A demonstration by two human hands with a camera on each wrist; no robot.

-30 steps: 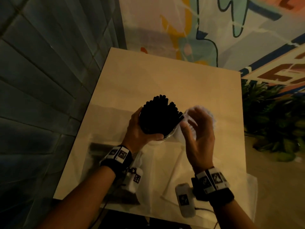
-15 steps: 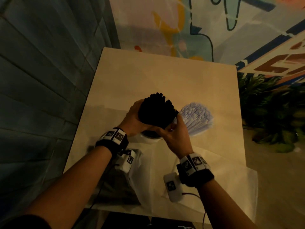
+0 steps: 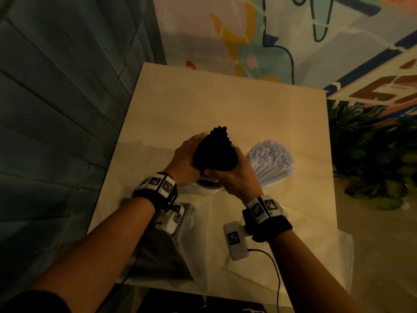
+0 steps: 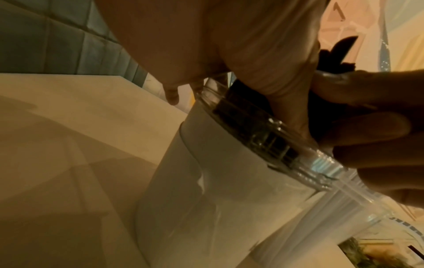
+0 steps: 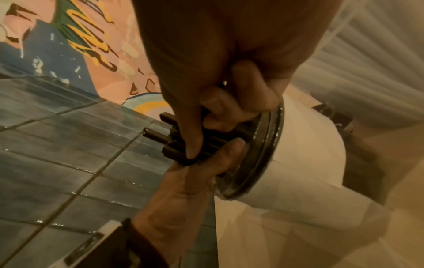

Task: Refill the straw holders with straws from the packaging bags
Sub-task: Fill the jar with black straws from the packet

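Note:
A thick bundle of black straws (image 3: 215, 152) stands in a white holder with a clear rim (image 3: 208, 188) on the beige table (image 3: 225, 105). My left hand (image 3: 188, 159) wraps the bundle from the left and my right hand (image 3: 234, 177) wraps it from the right, both just above the rim. In the right wrist view the black straws (image 5: 174, 145) poke out between the fingers (image 5: 220, 107) over the holder's rim (image 5: 259, 156). In the left wrist view the holder (image 4: 206, 181) fills the middle. A second holder full of white straws (image 3: 270, 161) stands just right of my right hand.
Clear packaging bags (image 3: 282, 256) lie flat on the table's near part, one with something dark inside (image 3: 162, 256). A grey tiled wall (image 3: 56, 109) runs along the left, a painted wall (image 3: 270, 37) stands behind, and green plants (image 3: 372, 154) are to the right.
My right hand left the white straws, moved left and closed round the black bundle. My left hand kept hold of it. The bundle now stands narrower.

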